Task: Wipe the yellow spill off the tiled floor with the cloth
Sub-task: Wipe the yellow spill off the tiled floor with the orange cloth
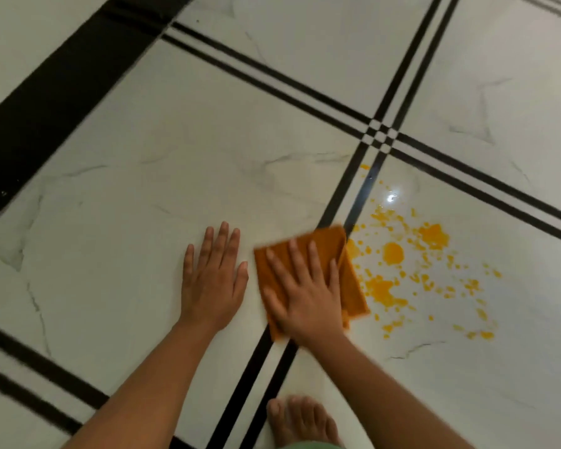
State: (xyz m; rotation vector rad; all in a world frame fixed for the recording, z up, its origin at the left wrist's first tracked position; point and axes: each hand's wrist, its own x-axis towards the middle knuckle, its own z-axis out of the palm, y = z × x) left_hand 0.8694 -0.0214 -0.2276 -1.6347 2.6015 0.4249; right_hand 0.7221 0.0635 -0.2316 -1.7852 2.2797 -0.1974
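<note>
Foot: a bare foot (300, 419) stands on the floor below the right wrist.
Left hand (212, 280): flat on the tiled floor (175, 157), fingers straight and slightly spread, holding nothing.
Right hand (305, 296): fingers straight and spread, pressing flat on the cloth.
Cloth (332, 241): orange, folded, under the right palm and fingers, reaching past the fingertips.
Yellow spill (392, 254): splattered right of the right fingers, nearest drops just beside the cloth's edge.
Black stripes (358, 202): run out beyond the fingertips.

Indoors, most likely a home
Glossy white marble-look floor tiles (175, 140) with black inlaid stripes (272, 89), the glare (392, 195) of a lamp on the shine, and a bare foot (302, 422) standing on them.
</note>
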